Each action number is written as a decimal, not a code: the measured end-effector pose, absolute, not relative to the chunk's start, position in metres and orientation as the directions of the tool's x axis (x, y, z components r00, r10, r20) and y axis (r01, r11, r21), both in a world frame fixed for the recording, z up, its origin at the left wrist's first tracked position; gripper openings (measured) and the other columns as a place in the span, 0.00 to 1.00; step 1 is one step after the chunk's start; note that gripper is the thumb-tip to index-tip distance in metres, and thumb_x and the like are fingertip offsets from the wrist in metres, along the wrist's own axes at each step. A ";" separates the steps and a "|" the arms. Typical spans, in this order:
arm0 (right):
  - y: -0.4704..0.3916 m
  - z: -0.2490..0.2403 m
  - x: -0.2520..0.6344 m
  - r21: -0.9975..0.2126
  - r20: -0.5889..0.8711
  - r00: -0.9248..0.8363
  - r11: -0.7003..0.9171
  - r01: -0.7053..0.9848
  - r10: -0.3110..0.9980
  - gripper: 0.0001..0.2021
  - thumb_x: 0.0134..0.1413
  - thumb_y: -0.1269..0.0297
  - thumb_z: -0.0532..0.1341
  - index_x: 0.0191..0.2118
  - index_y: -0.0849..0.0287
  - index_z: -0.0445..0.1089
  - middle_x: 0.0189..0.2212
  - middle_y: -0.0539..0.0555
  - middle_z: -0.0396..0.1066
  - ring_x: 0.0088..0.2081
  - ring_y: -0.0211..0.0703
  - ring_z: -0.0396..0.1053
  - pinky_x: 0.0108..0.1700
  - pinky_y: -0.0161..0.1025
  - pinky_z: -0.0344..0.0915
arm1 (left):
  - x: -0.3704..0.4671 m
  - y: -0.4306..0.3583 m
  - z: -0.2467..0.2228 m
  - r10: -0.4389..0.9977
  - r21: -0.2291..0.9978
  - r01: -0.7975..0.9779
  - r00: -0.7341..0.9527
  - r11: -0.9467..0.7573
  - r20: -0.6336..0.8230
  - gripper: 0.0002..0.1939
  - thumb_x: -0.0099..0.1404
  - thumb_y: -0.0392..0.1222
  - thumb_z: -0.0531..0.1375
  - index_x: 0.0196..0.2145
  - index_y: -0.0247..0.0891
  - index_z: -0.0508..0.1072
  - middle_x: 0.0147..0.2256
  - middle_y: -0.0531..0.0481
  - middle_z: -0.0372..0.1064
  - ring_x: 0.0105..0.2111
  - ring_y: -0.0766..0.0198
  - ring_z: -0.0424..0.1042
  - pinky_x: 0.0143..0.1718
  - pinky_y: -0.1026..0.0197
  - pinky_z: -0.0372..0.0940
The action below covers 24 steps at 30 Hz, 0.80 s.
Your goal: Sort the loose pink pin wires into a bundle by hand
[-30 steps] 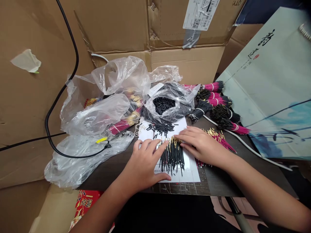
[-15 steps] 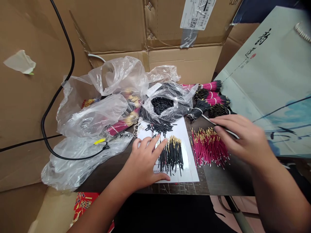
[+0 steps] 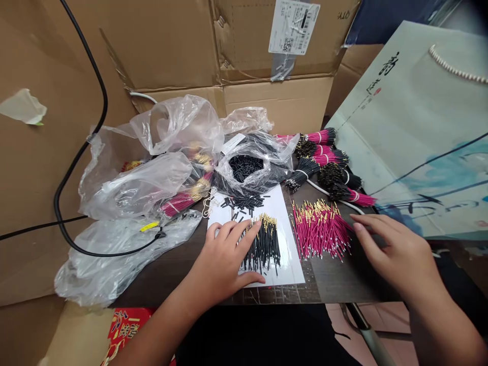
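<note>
Closest, a person's bare left hand (image 3: 224, 259) lies with fingers spread and thumb stretched out, its fingertips over the left side of a pile of thin black wires with gold-coloured tips (image 3: 269, 246). It clasps nothing visible; the spread seems to steady the pile. The bare right hand (image 3: 398, 254) is loosely curled at the right edge of a pile of pinkish-red wires with gold-coloured tips (image 3: 320, 231); nothing shows between finger and thumb, and whether they touch a wire cannot be told. The black wires lie on a white sheet of paper (image 3: 292, 259), perhaps because dark pieces show up well there. The pinkish-red pile lies on the dark wooden tabletop (image 3: 348, 284), apparently so the colours stay apart. Both piles' gold-coloured tips point mostly away from the person. Beyond, short black rod-shaped pieces (image 3: 247, 202) are scattered before a crumpled clear plastic bag (image 3: 269, 178), its mouth facing the person, likely for easy reach. Farther right lie banded black and pinkish-red wire bundles (image 3: 322, 137), their bands presumably preventing scattering. Brown cardboard (image 3: 274, 96) stands behind.
</note>
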State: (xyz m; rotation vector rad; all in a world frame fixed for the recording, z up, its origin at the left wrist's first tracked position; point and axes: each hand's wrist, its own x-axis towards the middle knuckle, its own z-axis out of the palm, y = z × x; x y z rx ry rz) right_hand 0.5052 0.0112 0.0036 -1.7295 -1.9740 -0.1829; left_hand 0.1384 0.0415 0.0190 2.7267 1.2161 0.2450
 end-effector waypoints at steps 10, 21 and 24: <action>0.020 0.004 0.484 -0.233 0.489 -0.175 0.321 0.918 0.855 0.09 0.66 0.65 0.60 0.48 0.57 0.75 0.43 0.56 0.77 0.43 0.50 0.76 0.49 0.48 0.71 | 0.128 0.022 0.018 0.882 0.162 0.868 0.459 -0.470 0.103 0.37 0.58 0.76 0.60 0.40 0.35 0.72 0.40 0.40 0.69 0.41 0.46 0.66 0.46 0.42 0.58; 0.032 0.010 0.458 -0.196 0.465 -0.335 0.465 0.863 0.819 0.11 0.64 0.69 0.61 0.50 0.58 0.74 0.46 0.59 0.77 0.45 0.51 0.75 0.50 0.50 0.72 | 0.141 0.015 0.017 0.852 0.301 0.806 0.521 -0.510 0.047 0.16 0.70 0.52 0.59 0.44 0.36 0.72 0.40 0.43 0.70 0.42 0.48 0.68 0.47 0.43 0.57; 0.039 0.019 0.446 -0.170 0.434 -0.419 0.529 0.831 0.797 0.11 0.65 0.69 0.61 0.50 0.59 0.75 0.46 0.59 0.77 0.44 0.51 0.74 0.49 0.50 0.72 | 0.138 0.017 0.016 0.838 0.299 0.792 0.543 -0.532 0.052 0.14 0.71 0.50 0.60 0.44 0.37 0.72 0.41 0.44 0.71 0.42 0.49 0.68 0.47 0.44 0.57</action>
